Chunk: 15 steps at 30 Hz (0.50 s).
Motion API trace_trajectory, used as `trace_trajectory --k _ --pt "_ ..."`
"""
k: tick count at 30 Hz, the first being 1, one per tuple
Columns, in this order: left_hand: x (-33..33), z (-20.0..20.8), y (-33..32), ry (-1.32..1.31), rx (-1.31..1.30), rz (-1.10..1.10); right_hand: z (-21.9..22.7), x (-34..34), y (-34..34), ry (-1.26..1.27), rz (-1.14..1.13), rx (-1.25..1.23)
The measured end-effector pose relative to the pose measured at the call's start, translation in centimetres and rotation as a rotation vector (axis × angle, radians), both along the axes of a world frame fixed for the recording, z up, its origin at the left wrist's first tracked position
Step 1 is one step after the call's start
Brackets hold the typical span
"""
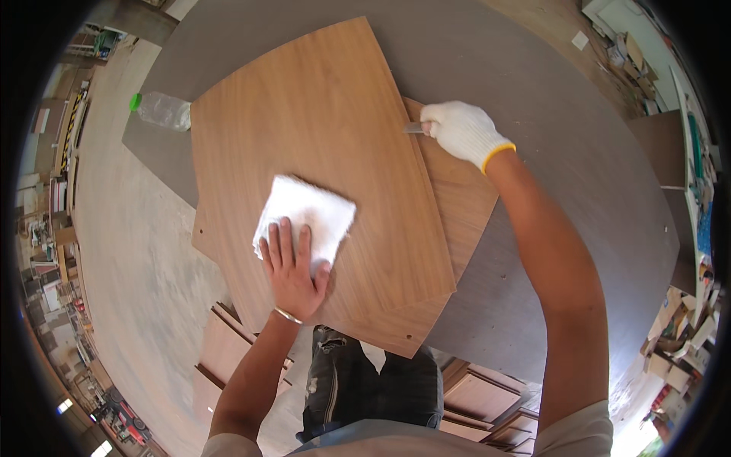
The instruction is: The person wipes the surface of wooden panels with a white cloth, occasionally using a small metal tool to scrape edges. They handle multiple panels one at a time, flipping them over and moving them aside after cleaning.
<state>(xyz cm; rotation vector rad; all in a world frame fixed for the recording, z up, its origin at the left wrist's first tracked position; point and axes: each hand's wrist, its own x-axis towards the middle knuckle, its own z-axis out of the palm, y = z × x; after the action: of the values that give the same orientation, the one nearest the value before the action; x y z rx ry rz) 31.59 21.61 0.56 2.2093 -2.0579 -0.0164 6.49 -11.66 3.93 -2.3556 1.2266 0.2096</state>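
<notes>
My bare left hand (pixel 295 270) lies flat with its fingers apart on a folded white cloth (pixel 324 206). The cloth rests on a large wood-grain panel (pixel 320 107). My right hand (pixel 462 131), in a white knit glove with a yellow cuff, is closed around a small flat metal blade (pixel 413 128), perhaps a scraper. Its tip reaches over the panel's right edge. The grip end is hidden in the fist. Under the top panel, a second wood panel (pixel 457 194) sticks out at the right and along the bottom.
Both panels lie on a dark grey table (pixel 533 99). A clear plastic bottle with a green cap (pixel 164 110) lies beside the panel's left edge. More wooden panels (pixel 480 392) stand low beside my legs. Cluttered shelves (pixel 57 190) line the left side.
</notes>
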Motion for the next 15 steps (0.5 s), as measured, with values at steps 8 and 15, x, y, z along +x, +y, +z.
trace_trajectory --k 8,15 --pt "-0.3 -0.6 -1.3 0.037 -0.029 0.077 -2.2 1.9 -1.8 0.084 0.194 -0.155" --pt "-0.2 -0.7 -1.6 0.032 -0.027 0.074 -3.3 -1.5 1.3 -0.070 0.374 -0.291"
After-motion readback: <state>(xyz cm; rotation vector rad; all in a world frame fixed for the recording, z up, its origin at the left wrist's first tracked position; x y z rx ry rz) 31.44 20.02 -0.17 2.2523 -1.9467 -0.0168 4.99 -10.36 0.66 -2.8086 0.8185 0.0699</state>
